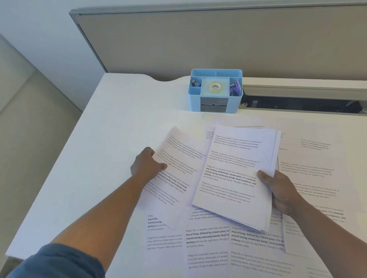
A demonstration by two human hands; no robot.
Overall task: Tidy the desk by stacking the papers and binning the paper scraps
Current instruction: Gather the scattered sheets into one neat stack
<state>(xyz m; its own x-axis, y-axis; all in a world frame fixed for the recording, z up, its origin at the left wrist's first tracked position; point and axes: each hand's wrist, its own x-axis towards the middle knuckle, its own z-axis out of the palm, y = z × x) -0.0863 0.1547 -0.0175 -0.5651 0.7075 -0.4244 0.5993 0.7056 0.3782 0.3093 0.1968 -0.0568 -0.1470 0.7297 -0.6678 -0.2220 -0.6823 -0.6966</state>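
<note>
Gathering is the step in hand: the right hand (284, 192) pinches a bundle of printed sheets (238, 174) by its right edge, thumb on top and fingers curled beneath, holding it tilted just above the desk (107, 125), while the left hand (147, 165) pinches the near left edge of a loose printed sheet (179, 170), whose far end curls upward. To do this well, I would lift that sheet clear of its neighbours, lay it square on top of the bundle, then tap the edges even before reaching for the next one. More printed pages (213, 248) lie overlapped beneath and in front of both hands, and others (310, 165) spread to the right. A blue desk organiser (215, 91) with a roll of tape (214, 87) stands well behind them. How many sheets lie under the bundle cannot be told. No paper scraps or bin can be made out, and the pages on the right run out of view.
</note>
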